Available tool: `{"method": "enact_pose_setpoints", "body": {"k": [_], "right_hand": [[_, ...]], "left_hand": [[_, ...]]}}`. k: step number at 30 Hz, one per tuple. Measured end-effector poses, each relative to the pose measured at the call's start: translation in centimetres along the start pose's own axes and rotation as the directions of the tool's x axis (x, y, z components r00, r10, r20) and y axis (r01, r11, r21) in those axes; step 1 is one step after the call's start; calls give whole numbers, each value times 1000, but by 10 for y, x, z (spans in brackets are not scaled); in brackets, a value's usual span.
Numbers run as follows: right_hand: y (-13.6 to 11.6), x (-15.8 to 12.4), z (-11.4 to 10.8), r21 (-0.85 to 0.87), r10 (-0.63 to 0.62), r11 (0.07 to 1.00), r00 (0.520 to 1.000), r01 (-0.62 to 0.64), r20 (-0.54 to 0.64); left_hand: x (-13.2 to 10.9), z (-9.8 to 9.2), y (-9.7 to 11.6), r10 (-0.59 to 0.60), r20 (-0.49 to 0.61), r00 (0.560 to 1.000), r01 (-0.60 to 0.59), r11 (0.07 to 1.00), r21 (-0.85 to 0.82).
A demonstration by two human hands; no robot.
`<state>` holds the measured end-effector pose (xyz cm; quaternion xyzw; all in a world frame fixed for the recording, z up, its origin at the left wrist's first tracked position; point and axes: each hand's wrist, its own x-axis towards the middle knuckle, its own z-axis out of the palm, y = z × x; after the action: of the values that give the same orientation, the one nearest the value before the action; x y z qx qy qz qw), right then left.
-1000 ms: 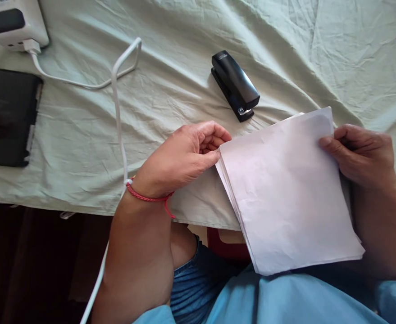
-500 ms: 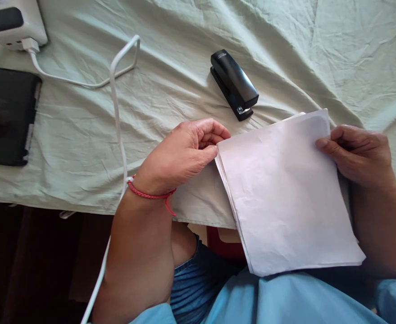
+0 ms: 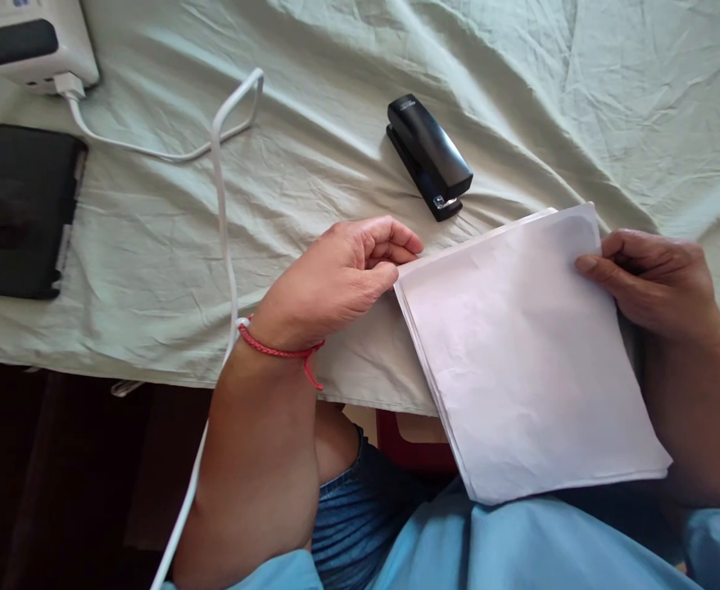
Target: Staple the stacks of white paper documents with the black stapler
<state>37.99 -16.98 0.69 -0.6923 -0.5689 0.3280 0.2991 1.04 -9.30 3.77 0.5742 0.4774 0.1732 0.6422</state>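
Note:
A stack of white paper sheets (image 3: 525, 360) hangs over the near edge of the bed-like cloth surface and my lap. My right hand (image 3: 654, 283) pinches its right edge near the top corner, thumb on top and fingers underneath. At the top left corner, my left hand (image 3: 353, 279) holds the sheets with its thumb at the edge and its fingers curled behind; a red braided bracelet (image 3: 279, 348) circles that wrist. Just beyond the paper lies a black stapler (image 3: 430, 156), closed, its metal front end pointing toward the sheets. Nothing touches it.
A white device with a dark panel (image 3: 33, 41) sits at the far left, a white cable (image 3: 221, 197) plugged into it. The cable runs past my left wrist. A black phone-like slab (image 3: 21, 213) lies below the device. Wrinkled pale green cloth (image 3: 310, 106) covers the surface.
The sheets have shifted very slightly within my hands, their lower end a little to the right. Both hands keep their grip. The whole view has moved slightly.

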Motion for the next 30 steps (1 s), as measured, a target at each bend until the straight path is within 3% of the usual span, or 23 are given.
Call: {"method": "enact_pose_setpoints", "body": {"k": [9, 17, 23, 30], "right_hand": [[-6, -3, 5, 1, 43, 999, 999, -43, -30], [-12, -2, 9, -35, -3, 999, 998, 1, -64], [-9, 0, 8, -35, -9, 999, 998, 6, -67], [-9, 1, 10, -38, -9, 999, 997, 6, -80]], "left_hand": [[2, 0, -2, 96, -67, 993, -80, 973, 217], [5, 0, -4, 72, 1, 997, -70, 977, 200], [-1, -4, -2, -18, 5, 1000, 18, 997, 76], [-1, -4, -3, -28, 35, 999, 27, 999, 37]]}}
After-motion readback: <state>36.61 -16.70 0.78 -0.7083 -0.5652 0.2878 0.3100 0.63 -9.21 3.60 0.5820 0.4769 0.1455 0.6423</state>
